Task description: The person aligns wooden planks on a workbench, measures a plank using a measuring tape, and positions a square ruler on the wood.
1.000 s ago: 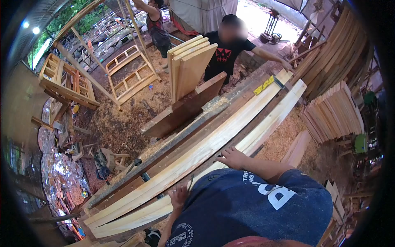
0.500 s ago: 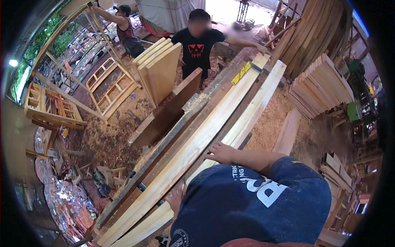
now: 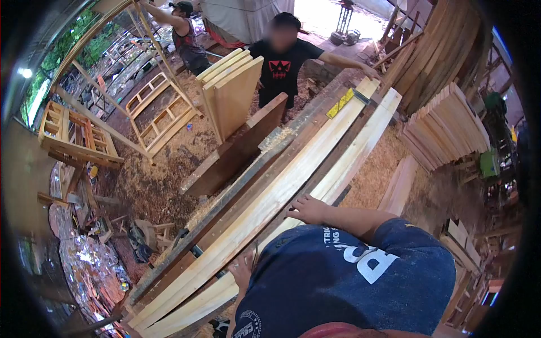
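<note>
Two long pale planks lie side by side on a long workbench (image 3: 222,217). My right hand (image 3: 307,209) rests palm down on the near plank (image 3: 360,155), fingers spread toward the dark gap between the planks. Lower left, my left hand (image 3: 242,269) lies at the near plank's edge, its fingers apart; my shirt hides part of it. A small thin item beside it is too unclear to name. The far plank (image 3: 287,183) runs past both hands. Near its upper end are a yellow tool (image 3: 340,103) and a dark metal clamp (image 3: 361,98).
A person in a black shirt (image 3: 279,67) stands across the bench, one arm stretched to the planks' far end. Upright boards (image 3: 236,96) stand beside a brown slab (image 3: 236,147). Another person (image 3: 187,42) is near wooden frames (image 3: 160,112). Stacked boards (image 3: 448,127) stand at right.
The view has turned and shifted, moving the scene within the frame. Both my hands remain on or beside the near plank. The person across the bench keeps an arm stretched to the planks' far end.
</note>
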A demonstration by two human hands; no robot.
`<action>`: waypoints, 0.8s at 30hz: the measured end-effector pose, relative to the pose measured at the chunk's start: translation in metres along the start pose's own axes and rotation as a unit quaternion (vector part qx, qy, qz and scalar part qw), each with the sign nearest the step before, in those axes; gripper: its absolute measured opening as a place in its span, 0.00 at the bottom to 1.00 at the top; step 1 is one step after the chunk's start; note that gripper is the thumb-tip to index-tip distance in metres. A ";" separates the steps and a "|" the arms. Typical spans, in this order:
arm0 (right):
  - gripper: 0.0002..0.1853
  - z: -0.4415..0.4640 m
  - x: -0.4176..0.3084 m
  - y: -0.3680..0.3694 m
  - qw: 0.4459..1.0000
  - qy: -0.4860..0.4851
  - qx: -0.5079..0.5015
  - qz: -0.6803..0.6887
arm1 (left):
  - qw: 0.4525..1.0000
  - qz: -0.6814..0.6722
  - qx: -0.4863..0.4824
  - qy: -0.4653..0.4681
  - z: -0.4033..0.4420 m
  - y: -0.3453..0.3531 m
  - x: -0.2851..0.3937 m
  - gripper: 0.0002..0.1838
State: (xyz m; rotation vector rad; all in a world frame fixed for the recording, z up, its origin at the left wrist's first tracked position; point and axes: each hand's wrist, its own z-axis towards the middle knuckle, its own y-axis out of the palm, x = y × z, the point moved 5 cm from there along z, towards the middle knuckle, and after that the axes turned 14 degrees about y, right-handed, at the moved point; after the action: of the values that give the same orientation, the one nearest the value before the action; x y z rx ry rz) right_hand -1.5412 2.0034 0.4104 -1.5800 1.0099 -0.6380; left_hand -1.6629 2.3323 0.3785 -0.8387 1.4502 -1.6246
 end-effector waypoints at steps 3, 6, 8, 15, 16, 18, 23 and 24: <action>0.30 0.000 0.001 0.003 1.000 -0.003 0.005 0.000 | 0.999 0.045 -0.010 0.020 -0.001 0.004 -0.003 0.25; 0.30 -0.001 0.000 -0.001 1.000 0.000 0.010 0.010 | 1.000 -0.012 0.009 0.009 0.003 -0.006 -0.001 0.25; 0.29 -0.001 -0.001 -0.003 1.000 0.005 -0.004 0.016 | 0.999 -0.040 -0.016 -0.006 0.004 -0.011 0.000 0.25; 0.29 -0.003 -0.002 -0.007 1.000 0.004 0.002 0.008 | 0.998 -0.056 0.010 0.011 0.000 -0.005 -0.005 0.24; 0.29 -0.003 -0.002 -0.005 1.000 0.004 0.010 0.005 | 0.999 -0.048 0.017 0.009 0.000 -0.006 -0.005 0.24; 0.29 -0.003 -0.002 -0.006 1.000 0.003 0.013 0.004 | 0.999 -0.033 0.032 0.004 0.004 -0.009 -0.002 0.25; 0.29 -0.001 -0.001 -0.005 1.000 0.001 0.006 0.009 | 0.999 -0.011 0.043 0.016 0.009 -0.021 0.000 0.25; 0.28 -0.001 -0.001 -0.005 1.000 0.002 0.005 0.015 | 0.999 -0.011 0.048 0.019 0.010 -0.023 0.000 0.25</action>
State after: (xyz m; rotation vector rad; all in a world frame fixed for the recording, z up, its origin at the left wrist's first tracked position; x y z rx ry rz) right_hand -1.5411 2.0036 0.4158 -1.5537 1.0298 -0.6252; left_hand -1.6568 2.3283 0.4024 -0.7764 1.3811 -1.7215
